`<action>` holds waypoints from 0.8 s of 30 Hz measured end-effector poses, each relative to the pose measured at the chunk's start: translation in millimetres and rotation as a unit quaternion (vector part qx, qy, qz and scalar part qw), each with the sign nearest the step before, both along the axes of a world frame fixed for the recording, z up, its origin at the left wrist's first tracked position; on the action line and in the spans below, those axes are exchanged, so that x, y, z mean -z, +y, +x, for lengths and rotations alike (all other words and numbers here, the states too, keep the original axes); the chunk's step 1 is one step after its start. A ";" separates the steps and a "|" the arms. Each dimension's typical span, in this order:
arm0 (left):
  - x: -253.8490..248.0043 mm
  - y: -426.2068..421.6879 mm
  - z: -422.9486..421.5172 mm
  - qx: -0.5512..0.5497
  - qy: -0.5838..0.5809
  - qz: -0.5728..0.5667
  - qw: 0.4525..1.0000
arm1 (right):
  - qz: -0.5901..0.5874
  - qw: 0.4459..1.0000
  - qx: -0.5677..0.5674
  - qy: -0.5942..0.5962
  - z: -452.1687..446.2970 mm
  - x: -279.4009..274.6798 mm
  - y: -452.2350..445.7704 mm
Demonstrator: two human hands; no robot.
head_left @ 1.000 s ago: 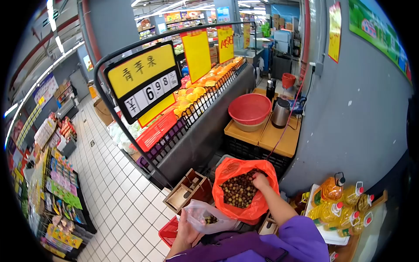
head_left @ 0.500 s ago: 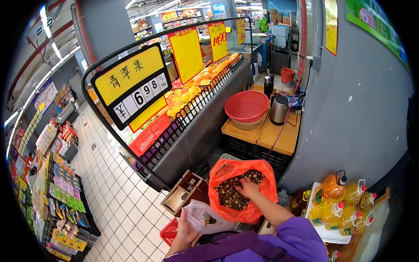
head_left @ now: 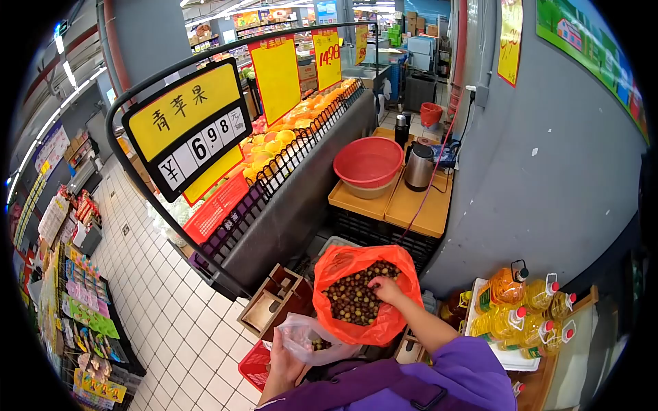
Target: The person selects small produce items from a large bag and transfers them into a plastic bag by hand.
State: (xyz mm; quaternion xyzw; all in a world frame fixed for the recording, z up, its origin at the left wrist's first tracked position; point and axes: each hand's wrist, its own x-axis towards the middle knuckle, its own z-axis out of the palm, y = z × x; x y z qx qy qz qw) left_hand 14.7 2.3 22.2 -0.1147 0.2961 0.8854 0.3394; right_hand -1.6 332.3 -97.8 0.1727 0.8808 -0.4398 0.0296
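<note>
A: Beginning from the left side, what is there?
B: There is a red basket (head_left: 254, 367) low near the floor, and then the person's left hand (head_left: 283, 362). Its fingers are closed on the edge of a clear plastic bag (head_left: 299, 329).

A: Is something in this bag already?
B: Yes, a few dark round nuts (head_left: 320, 344) can be seen inside. The bag looks far from full, so, in this judgement, only a small part is done.

A: And what comes to the right of it?
B: Just beside it stands an open red bag (head_left: 356, 257), with a broad heap of brown nuts (head_left: 349, 301) in it. Much the larger share lies there, so it seems that most is left.

A: How is the right hand (head_left: 386, 290)?
B: It is over the right part of the heap, its fingers bent and brought down to the nuts. Whether they are clamped on one nut or only touch the surface, one cannot tell.

A: Is there anything farther to the right?
B: Bottles of yellow oil (head_left: 508, 322) stand on a white tray (head_left: 524, 361), well apart from both hands.
</note>
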 end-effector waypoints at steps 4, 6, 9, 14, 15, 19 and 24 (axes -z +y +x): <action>-14.4 4.4 0.7 -0.010 -0.025 -0.035 0.999 | -0.314 0.948 -0.031 0.038 16.2 -60.7 -57.1; -10.3 0.0 0.3 -0.005 -0.010 -0.024 1.000 | -0.385 0.912 -0.123 0.068 25.7 -61.8 -102.7; -12.5 -8.5 1.7 0.002 0.020 -0.021 1.000 | -0.285 0.918 -0.275 0.038 37.1 -59.1 -161.2; -37.7 -28.9 10.6 -0.024 0.017 -0.002 1.000 | -0.058 0.964 -0.186 0.183 33.4 -66.7 -183.0; -41.7 -33.9 13.2 -0.021 0.017 -0.003 1.000 | -0.002 0.961 -0.159 0.228 33.4 -69.5 -184.8; -65.2 -47.9 25.4 -0.057 0.035 -0.011 0.998 | 0.039 0.934 -0.139 0.327 31.7 -95.2 -193.8; -67.9 -74.1 26.4 -0.034 0.089 -0.054 0.994 | -0.114 0.960 -0.134 0.218 9.9 -72.6 -193.7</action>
